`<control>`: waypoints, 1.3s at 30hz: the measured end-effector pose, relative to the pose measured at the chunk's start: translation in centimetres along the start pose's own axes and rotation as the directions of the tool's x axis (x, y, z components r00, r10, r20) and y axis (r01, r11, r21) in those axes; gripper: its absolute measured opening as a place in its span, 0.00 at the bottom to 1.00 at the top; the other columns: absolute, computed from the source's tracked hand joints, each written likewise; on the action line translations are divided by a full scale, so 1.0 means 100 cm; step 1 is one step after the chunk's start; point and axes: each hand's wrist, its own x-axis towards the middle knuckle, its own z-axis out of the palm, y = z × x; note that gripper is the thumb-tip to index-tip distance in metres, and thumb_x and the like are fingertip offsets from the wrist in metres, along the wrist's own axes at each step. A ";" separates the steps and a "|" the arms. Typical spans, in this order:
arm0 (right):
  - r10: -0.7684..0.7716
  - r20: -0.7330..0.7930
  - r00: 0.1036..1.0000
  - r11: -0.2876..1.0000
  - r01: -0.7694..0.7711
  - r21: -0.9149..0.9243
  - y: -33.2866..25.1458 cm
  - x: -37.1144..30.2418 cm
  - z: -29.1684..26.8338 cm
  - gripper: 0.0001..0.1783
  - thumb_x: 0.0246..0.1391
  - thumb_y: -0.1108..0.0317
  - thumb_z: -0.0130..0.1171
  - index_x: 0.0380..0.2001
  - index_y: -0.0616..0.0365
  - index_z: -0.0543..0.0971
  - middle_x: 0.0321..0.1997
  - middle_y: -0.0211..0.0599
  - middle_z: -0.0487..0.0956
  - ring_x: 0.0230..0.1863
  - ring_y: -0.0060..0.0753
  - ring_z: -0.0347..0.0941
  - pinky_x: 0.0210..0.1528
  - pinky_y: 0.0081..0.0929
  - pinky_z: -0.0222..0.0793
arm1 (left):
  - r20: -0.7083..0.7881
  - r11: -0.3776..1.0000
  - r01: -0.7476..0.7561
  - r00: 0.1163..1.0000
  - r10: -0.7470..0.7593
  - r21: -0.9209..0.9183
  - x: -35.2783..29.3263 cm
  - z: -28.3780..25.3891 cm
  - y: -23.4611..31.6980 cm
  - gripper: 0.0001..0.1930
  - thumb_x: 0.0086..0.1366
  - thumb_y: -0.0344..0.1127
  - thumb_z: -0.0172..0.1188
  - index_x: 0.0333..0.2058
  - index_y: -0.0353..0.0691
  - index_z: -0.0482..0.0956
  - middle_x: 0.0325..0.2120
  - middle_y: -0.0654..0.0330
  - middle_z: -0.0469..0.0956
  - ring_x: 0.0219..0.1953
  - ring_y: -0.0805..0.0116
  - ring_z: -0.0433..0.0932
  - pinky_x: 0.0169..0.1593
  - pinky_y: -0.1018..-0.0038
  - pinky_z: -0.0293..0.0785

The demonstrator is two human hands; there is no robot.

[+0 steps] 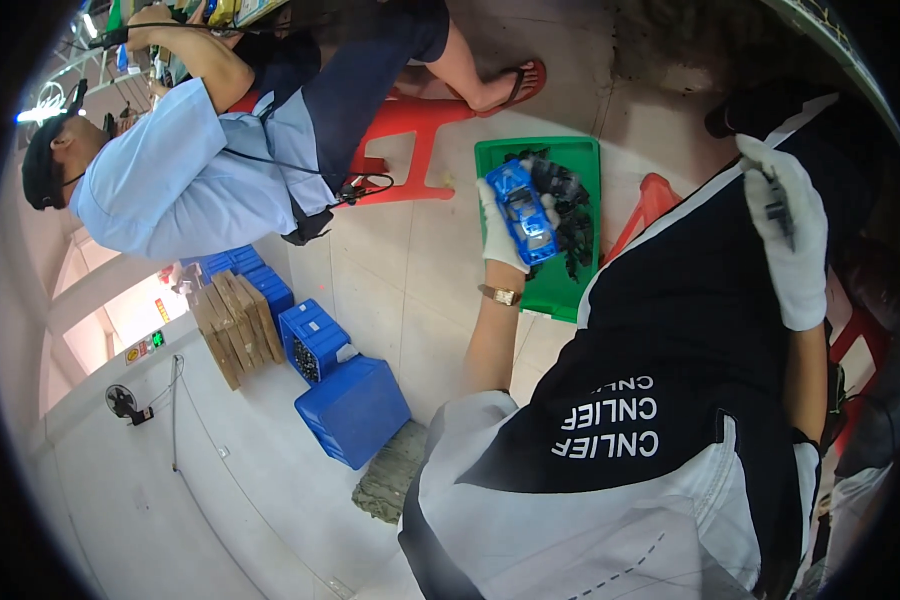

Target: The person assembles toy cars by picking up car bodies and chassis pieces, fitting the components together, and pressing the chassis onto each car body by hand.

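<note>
In the head view, your left grip wraps a blue model car above the green tray; it looks light, stiff, slick, so hold its sides. Your right grip holds a small black part.

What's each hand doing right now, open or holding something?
Left hand: closed around a blue toy car.
Right hand: a small dark piece against the glove; whether the fingers grip it can't be told.
</note>
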 end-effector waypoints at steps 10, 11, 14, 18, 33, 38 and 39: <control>0.171 -0.022 0.985 0.984 -0.169 0.057 -0.007 -0.014 -0.003 0.26 0.48 0.65 0.65 0.52 0.57 0.73 0.35 0.31 0.77 0.33 0.24 0.72 0.38 0.18 0.66 | -0.294 0.998 -0.045 0.955 0.033 -0.036 0.036 -0.022 -0.015 0.37 0.58 0.74 0.38 0.48 0.45 0.71 0.37 0.56 0.77 0.33 0.60 0.77 0.36 0.65 0.77; 0.163 -0.029 0.986 0.985 -0.161 0.054 -0.009 -0.012 -0.003 0.26 0.48 0.65 0.65 0.52 0.57 0.73 0.35 0.31 0.77 0.33 0.24 0.72 0.38 0.18 0.66 | -0.146 0.995 -0.040 0.989 0.027 -0.091 0.038 -0.007 -0.014 0.37 0.59 0.73 0.39 0.48 0.45 0.71 0.37 0.57 0.77 0.33 0.61 0.77 0.36 0.66 0.77; 0.331 0.120 0.936 0.890 -0.352 0.289 -0.024 -0.007 -0.014 0.62 0.29 0.24 0.61 0.61 0.59 0.64 0.31 0.23 0.63 0.26 0.19 0.54 0.30 0.16 0.50 | 0.061 0.994 -0.041 0.997 0.047 -0.101 0.035 0.064 -0.013 0.37 0.59 0.72 0.40 0.49 0.46 0.71 0.34 0.60 0.77 0.32 0.63 0.76 0.35 0.68 0.75; 0.202 0.078 0.976 0.971 -0.210 0.115 -0.036 -0.004 -0.024 0.35 0.55 0.40 0.49 0.53 0.59 0.71 0.35 0.42 0.71 0.34 0.41 0.70 0.38 0.28 0.64 | 0.242 0.999 -0.012 0.970 0.021 -0.040 0.014 0.168 -0.025 0.39 0.57 0.75 0.40 0.50 0.45 0.71 0.33 0.61 0.76 0.32 0.63 0.75 0.34 0.67 0.75; 0.544 -0.167 0.822 0.771 -0.411 0.487 -0.016 -0.052 -0.092 0.27 0.59 0.59 0.53 0.57 0.60 0.65 0.47 0.46 0.75 0.47 0.34 0.73 0.50 0.28 0.67 | 0.540 0.967 -0.077 0.839 -0.069 0.244 -0.043 0.291 -0.134 0.42 0.57 0.74 0.43 0.55 0.43 0.65 0.40 0.57 0.75 0.42 0.63 0.74 0.49 0.65 0.72; 0.505 -0.214 0.836 0.821 -0.390 0.416 -0.015 -0.067 -0.113 0.35 0.50 0.58 0.62 0.58 0.63 0.64 0.52 0.45 0.73 0.54 0.32 0.69 0.56 0.28 0.63 | 0.618 0.919 -0.097 0.766 -0.176 0.382 -0.061 0.315 -0.158 0.39 0.61 0.68 0.44 0.59 0.41 0.61 0.47 0.61 0.71 0.49 0.68 0.70 0.55 0.69 0.66; 0.545 -0.215 0.810 0.796 -0.420 0.435 -0.017 -0.071 -0.121 0.34 0.50 0.62 0.62 0.58 0.66 0.63 0.51 0.41 0.73 0.52 0.25 0.67 0.57 0.25 0.62 | 0.642 0.926 -0.112 0.750 -0.160 0.360 -0.062 0.317 -0.165 0.34 0.65 0.63 0.44 0.59 0.41 0.61 0.49 0.58 0.71 0.50 0.65 0.70 0.56 0.67 0.65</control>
